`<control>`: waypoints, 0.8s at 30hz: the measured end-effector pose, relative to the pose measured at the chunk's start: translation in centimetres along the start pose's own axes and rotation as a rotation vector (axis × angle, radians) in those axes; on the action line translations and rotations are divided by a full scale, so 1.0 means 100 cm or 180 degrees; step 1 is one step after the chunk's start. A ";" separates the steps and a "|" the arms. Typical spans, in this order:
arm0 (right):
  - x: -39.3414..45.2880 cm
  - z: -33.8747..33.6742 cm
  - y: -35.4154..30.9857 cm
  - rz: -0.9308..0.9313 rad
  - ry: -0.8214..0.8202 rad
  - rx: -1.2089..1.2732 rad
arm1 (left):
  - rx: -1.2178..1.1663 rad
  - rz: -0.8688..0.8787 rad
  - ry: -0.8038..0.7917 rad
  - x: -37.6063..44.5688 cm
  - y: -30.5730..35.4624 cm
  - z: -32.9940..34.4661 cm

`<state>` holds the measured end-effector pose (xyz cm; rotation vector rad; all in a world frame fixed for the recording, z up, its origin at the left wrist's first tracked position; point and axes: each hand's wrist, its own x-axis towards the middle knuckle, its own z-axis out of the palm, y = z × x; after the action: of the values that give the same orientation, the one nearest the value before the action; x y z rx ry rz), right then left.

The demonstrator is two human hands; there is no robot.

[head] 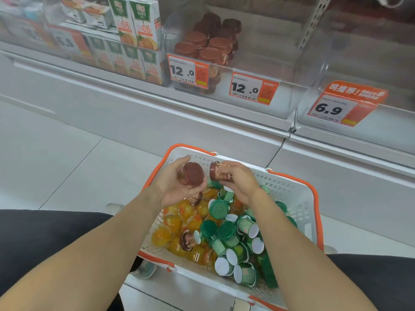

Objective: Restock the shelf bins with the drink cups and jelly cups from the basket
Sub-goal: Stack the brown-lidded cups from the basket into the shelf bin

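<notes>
A white basket (298, 198) with orange handles sits on the floor below me. It holds several green-lidded drink cups (226, 230), orange jelly cups (177, 221) and a brown-lidded cup (187, 240). Over its far end, my left hand (175, 187) grips a brown-lidded cup (193, 172), lid facing me. My right hand (240, 180) grips a second brown cup (216, 171) lying on its side. On the shelf above, a clear bin (258, 70) holds several brown-lidded cups (208, 44) at its left side.
Juice cartons (134, 23) stand left of the clear bin. Price tags reading 12.0 (187, 71) and 6.9 (332, 108) hang on the bin fronts. A second clear bin (363, 63) stands at the right. White floor tiles (67, 153) lie left of the basket.
</notes>
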<state>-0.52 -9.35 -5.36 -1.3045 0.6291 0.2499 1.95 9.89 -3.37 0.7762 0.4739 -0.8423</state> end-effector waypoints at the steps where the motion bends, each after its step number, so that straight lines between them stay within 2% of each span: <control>1: -0.005 -0.002 -0.008 -0.0003 -0.0109 0.0409 | -0.0043 0.0000 -0.0045 -0.005 0.001 0.005; 4: -0.022 -0.003 -0.029 -0.0010 -0.0446 0.1294 | 0.0426 0.0113 -0.0084 -0.016 0.003 0.023; 8: -0.042 0.011 -0.058 -0.0428 -0.0750 0.1409 | 0.0838 0.0464 -0.0122 -0.029 0.011 0.059; 11: -0.052 0.027 -0.084 -0.0907 -0.0523 0.0886 | 0.0972 0.0718 -0.0168 -0.037 0.032 0.082; 13: -0.059 0.030 -0.103 -0.1203 -0.0441 0.0403 | 0.1342 0.0837 -0.0220 -0.047 0.048 0.097; 16: -0.068 0.030 -0.132 -0.1678 -0.0614 -0.0421 | 0.2069 0.0952 -0.0377 -0.067 0.071 0.117; 19: -0.075 0.035 -0.151 -0.2077 -0.0730 -0.0895 | 0.2577 0.1141 -0.0317 -0.087 0.091 0.133; 22: -0.078 0.040 -0.165 -0.2306 -0.0714 -0.1025 | 0.2574 0.1303 -0.0116 -0.096 0.106 0.141; 24: -0.075 0.044 -0.174 -0.2391 -0.0560 -0.0982 | 0.2306 0.1336 -0.0012 -0.097 0.112 0.142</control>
<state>3.58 -8.52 13.67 -1.7015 -0.0794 -0.1643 6.26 8.40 16.63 1.4793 -0.0257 -0.6099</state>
